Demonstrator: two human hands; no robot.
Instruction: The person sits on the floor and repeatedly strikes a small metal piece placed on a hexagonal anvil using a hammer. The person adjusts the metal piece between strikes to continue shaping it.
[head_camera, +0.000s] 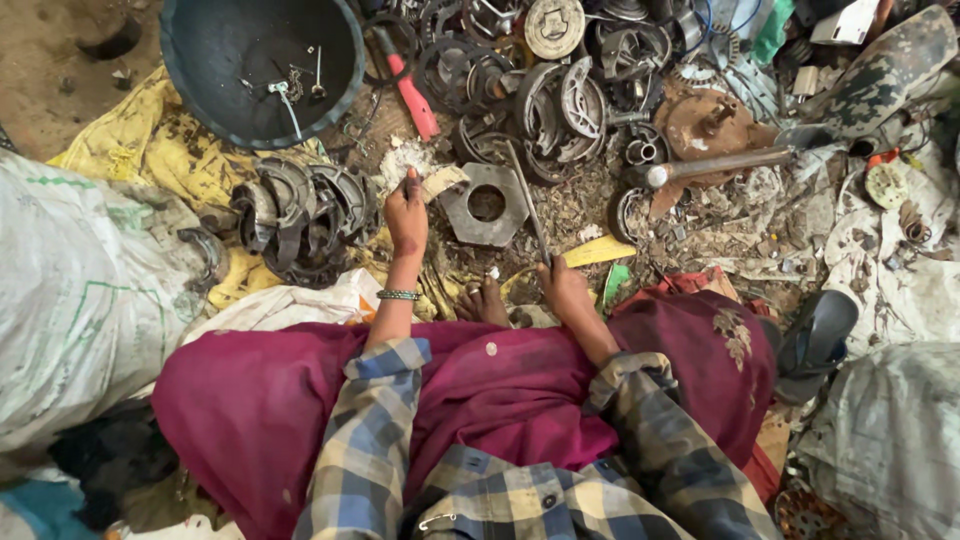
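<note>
Centrally, a pale, flat scrap piece (443, 181) — curved, chalky-looking — pinched at one end in the left hand (406, 213), fingers closed round it, wrist straight, a green beaded bangle (397, 295) on the forearm. Just beside it, flat on the littered ground, a grey hexagonal metal plate (487, 205) with a round hole through the middle. Right hand (561, 285) closed round the lower end of a thin dark metal rod (528, 205) — rod slanting up and away across the hexagon's right edge. Between the two hands, a bare foot (485, 303) poking out from magenta cloth. Further out: rusty curved brake shoes (300, 215) heaped at left, a dark round basin (262, 65) above them, a red-handled tool (413, 95), a yellow sack (165, 150) underneath.
</note>
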